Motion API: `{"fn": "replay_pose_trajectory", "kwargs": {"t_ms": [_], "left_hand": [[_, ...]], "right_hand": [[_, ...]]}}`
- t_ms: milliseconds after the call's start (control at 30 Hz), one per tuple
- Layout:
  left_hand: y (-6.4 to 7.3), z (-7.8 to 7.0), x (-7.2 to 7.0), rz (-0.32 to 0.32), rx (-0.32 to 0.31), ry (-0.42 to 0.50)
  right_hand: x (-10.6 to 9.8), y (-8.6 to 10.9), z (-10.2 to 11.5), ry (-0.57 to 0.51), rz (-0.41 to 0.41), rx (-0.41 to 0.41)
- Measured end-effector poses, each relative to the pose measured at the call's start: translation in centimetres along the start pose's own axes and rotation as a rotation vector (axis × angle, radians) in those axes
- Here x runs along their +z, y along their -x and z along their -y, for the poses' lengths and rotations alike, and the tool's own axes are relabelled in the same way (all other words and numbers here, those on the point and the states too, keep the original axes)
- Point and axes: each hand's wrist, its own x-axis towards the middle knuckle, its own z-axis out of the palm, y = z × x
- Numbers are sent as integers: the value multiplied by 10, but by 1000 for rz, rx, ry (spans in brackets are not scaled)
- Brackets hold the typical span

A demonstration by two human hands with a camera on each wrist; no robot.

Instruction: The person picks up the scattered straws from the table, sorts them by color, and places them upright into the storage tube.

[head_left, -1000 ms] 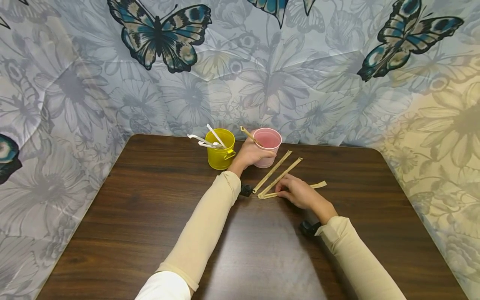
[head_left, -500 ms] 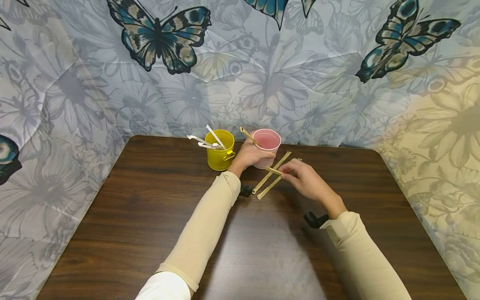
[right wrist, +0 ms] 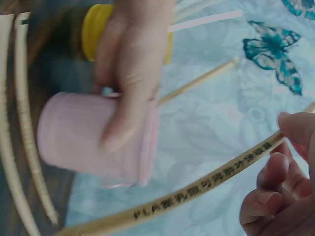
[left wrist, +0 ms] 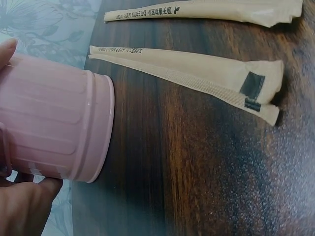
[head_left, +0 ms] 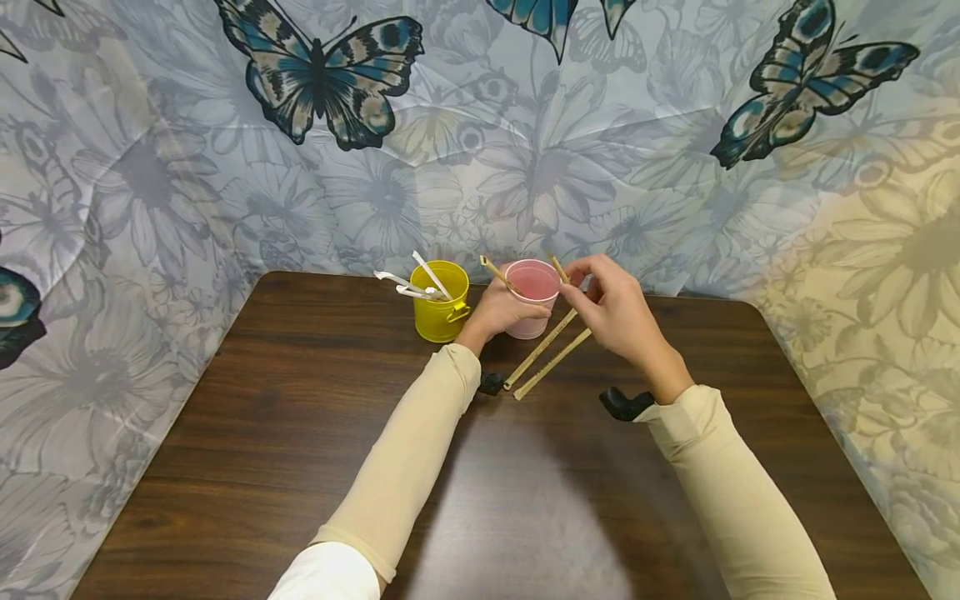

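Observation:
My left hand (head_left: 504,312) grips a small pink bucket (head_left: 528,327) at the back of the table, thumb across its front. One brown paper-wrapped straw (head_left: 497,270) stands in the bucket and leans out to the left. Just right of the rim, my right hand (head_left: 617,307) pinches another wrapped straw (right wrist: 206,181) between thumb and fingers; printed characters run along it in the right wrist view. Two more wrapped straws, a nearer one (left wrist: 197,76) and a farther one (left wrist: 197,11) in the left wrist view, lie side by side on the table.
Left of the pink bucket stands a yellow bucket (head_left: 437,321) holding several thin white sticks (head_left: 431,275). The dark wooden table (head_left: 262,433) ends at a butterfly-patterned cloth (head_left: 390,192) behind. A black camera (head_left: 626,405) sits on the right wrist.
My right hand has picked up a wrapped straw from the table, lifted it and brought it up beside the pink bucket's rim, turning it more upright. The left hand stays on the bucket.

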Motion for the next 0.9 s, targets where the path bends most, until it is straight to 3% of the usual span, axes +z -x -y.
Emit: {"fn": "replay_pose_trajectory", "kwargs": {"t_ms": [267, 533, 700, 900], "left_hand": [[2, -3, -2, 12, 6, 29], [13, -21, -6, 63, 68, 144], [12, -20, -6, 86, 118, 126], [-4, -6, -2, 114, 190, 35]], "right_hand": [[0, -35, 22, -27, -54, -91], [11, -56, 35, -94, -87, -182], [27, -58, 28, -77, -12, -152], [45, -56, 11, -32, 74, -51]]}}
